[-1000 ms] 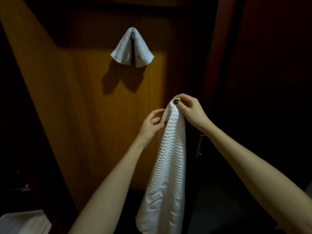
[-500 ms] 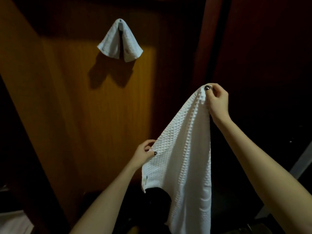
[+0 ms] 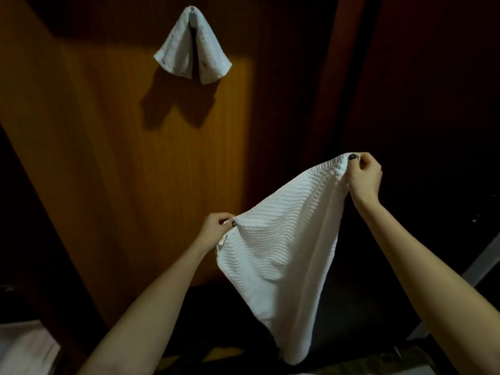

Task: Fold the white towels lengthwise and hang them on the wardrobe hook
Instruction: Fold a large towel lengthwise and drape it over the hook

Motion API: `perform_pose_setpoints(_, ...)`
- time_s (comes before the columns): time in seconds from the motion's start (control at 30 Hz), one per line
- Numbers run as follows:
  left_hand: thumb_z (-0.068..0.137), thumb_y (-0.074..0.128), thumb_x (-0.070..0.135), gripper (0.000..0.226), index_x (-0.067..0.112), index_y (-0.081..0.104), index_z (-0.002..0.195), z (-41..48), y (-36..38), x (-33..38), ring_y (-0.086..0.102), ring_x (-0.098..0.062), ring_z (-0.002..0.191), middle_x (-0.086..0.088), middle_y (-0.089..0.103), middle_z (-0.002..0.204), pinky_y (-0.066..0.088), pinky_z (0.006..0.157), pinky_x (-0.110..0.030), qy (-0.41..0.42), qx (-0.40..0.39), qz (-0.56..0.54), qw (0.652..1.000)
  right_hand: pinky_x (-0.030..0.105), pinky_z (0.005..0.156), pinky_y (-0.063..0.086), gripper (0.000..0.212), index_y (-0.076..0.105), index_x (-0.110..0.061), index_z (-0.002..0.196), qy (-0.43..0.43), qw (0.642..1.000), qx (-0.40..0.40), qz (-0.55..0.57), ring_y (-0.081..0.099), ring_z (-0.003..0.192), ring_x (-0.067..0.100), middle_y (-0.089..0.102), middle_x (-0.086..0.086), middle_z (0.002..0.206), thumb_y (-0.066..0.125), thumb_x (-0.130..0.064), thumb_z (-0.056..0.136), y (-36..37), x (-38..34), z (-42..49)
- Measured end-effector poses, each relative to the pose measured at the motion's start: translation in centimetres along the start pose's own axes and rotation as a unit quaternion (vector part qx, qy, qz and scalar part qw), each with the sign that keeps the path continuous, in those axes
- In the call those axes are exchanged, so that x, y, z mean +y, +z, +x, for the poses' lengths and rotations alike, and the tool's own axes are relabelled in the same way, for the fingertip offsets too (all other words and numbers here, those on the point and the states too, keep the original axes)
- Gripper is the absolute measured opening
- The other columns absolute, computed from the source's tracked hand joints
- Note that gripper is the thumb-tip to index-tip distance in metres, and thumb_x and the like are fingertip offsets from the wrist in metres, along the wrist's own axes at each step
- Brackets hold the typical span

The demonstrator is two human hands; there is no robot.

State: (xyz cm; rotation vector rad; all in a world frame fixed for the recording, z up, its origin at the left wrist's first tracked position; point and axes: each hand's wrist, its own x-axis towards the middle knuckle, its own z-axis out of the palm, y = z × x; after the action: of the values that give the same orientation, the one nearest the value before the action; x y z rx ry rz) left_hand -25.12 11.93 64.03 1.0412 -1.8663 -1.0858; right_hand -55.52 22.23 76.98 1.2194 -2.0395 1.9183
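A white waffle-weave towel point(image 3: 284, 250) hangs spread between my hands in front of the wardrobe. My right hand point(image 3: 364, 175) pinches its upper right corner, held higher. My left hand point(image 3: 215, 231) pinches the other top corner, lower and to the left. The towel's bottom droops to a point near the lower middle. A second white towel point(image 3: 189, 50) is draped over the metal hook point(image 3: 192, 12) high on the wooden wardrobe panel point(image 3: 121, 158).
Dark red-brown wardrobe doors point(image 3: 419, 90) stand to the right. A pale surface point(image 3: 24, 347) shows at the bottom left corner, and a light strip point(image 3: 484, 263) runs along the right edge. The floor area below is dark.
My hands have moved apart, stretching the towel open. The right hand went right; the left hand slid down and left along the top edge. The view has tilted.
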Motion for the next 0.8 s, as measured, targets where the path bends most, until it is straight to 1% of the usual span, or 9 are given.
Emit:
perform_pose_setpoints(0.1, 0.087, 0.066, 0.004, 0.015, 0.016, 0.073, 0.089, 1.2, -0.4, 1.6, 0.062, 0.007, 0.062, 0.008, 0.069, 0.079, 0.046, 0.054, -0.01, -0.023, 0.021, -0.046, 0.998, 0.029, 0.06, 0.039, 0.022, 0.059, -0.01, 0.082, -0.007, 0.999, -0.006, -0.054, 0.051, 0.06, 0.01, 0.056, -0.001, 0.068, 0.045, -0.02, 0.096, 0.1, 1.0, -0.7)
perform_pose_setpoints(0.17, 0.085, 0.068, 0.005, 0.021, 0.025, 0.07, 0.089, 1.6, -0.4, 2.8, 0.066, -0.003, 0.065, 0.003, 0.071, 0.077, 0.049, 0.054, -0.019, -0.044, 0.021, -0.092, 0.995, 0.028, 0.059, 0.042, 0.021, 0.063, -0.012, 0.087, -0.018, 0.996, -0.045, -0.071, 0.057, 0.064, 0.012, 0.061, -0.001, 0.072, 0.045, -0.02, 0.096, 0.5, 1.3, -1.9)
perform_pose_setpoints(0.23, 0.084, 0.068, 0.007, 0.028, 0.033, 0.067, 0.094, 1.8, 0.0, 4.2, 0.065, -0.009, 0.065, 0.002, 0.072, 0.078, 0.047, 0.053, -0.023, -0.047, 0.011, -0.107, 0.993, 0.023, 0.052, 0.043, 0.02, 0.063, -0.016, 0.086, -0.035, 0.993, -0.091, -0.067, 0.058, 0.061, 0.004, 0.063, -0.003, 0.07, 0.047, -0.019, 0.097, 1.2, 1.2, -3.4)
perform_pose_setpoints(0.33, 0.082, 0.066, 0.0, 0.036, 0.032, 0.066, 0.098, 2.1, 0.9, 6.0, 0.069, -0.015, 0.073, -0.004, 0.073, 0.089, 0.05, 0.053, -0.027, -0.042, 0.004, -0.15, 0.988, 0.018, 0.053, 0.041, 0.018, 0.065, -0.014, 0.083, -0.076, 0.986, -0.143, -0.038, 0.058, 0.06, 0.005, 0.065, 0.0, 0.069, 0.052, -0.014, 0.097, 2.6, 0.4, -5.8)
perform_pose_setpoints(0.4, 0.081, 0.065, -0.003, 0.034, 0.028, 0.066, 0.097, 2.2, 1.3, 6.8, 0.068, -0.011, 0.076, -0.006, 0.071, 0.091, 0.05, 0.055, -0.023, -0.039, 0.01, -0.182, 0.983, 0.022, 0.056, 0.043, 0.017, 0.065, -0.013, 0.083, -0.087, 0.982, -0.165, -0.008, 0.061, 0.065, 0.008, 0.065, -0.001, 0.071, 0.054, -0.013, 0.096, 3.5, -0.3, -7.1)
perform_pose_setpoints(0.5, 0.081, 0.067, -0.001, 0.028, 0.023, 0.067, 0.095, 2.1, 1.5, 7.3, 0.066, -0.007, 0.072, -0.002, 0.071, 0.082, 0.049, 0.054, -0.016, -0.017, 0.003, -0.199, 0.98, 0.026, 0.06, 0.046, 0.012, 0.064, -0.02, 0.086, -0.078, 0.974, -0.209, 0.026, 0.061, 0.068, 0.004, 0.065, -0.007, 0.073, 0.057, -0.016, 0.096, 4.8, -1.2, -8.7)
perform_pose_setpoints(0.57, 0.081, 0.07, 0.001, 0.03, 0.024, 0.064, 0.099, 2.0, 1.3, 7.3, 0.067, -0.011, 0.072, -0.003, 0.071, 0.078, 0.05, 0.057, -0.019, 0.004, -0.021, -0.204, 0.979, 0.033, 0.061, 0.046, 0.011, 0.063, -0.023, 0.101, -0.049, 0.959, -0.275, 0.056, 0.058, 0.064, 0.007, 0.062, -0.006, 0.071, 0.059, -0.015, 0.094, 5.6, -1.4, -9.4)
perform_pose_setpoints(0.67, 0.081, 0.073, 0.005, 0.035, 0.031, 0.06, 0.102, 1.9, 0.8, 7.5, 0.067, -0.009, 0.071, -0.001, 0.072, 0.078, 0.05, 0.057, -0.019, 0.03, -0.05, -0.193, 0.979, 0.03, 0.055, 0.037, 0.045, 0.049, -0.03, 0.135, -0.006, 0.918, -0.387, 0.092, 0.044, 0.056, 0.014, 0.048, 0.002, 0.061, 0.058, -0.011, 0.096, 6.4, -1.5, -9.8)
perform_pose_setpoints(0.8, 0.079, 0.076, 0.009, 0.033, 0.027, 0.056, 0.1, 2.0, -0.4, 8.2, 0.066, -0.012, 0.067, 0.001, 0.072, 0.077, 0.05, 0.055, -0.024, 0.051, -0.069, -0.165, 0.983, 0.029, 0.056, 0.034, 0.035, 0.057, -0.02, 0.131, -0.01, 0.905, -0.419, 0.076, 0.04, 0.055, 0.012, 0.045, -0.003, 0.057, 0.058, -0.013, 0.097, 6.9, -1.6, -9.6)
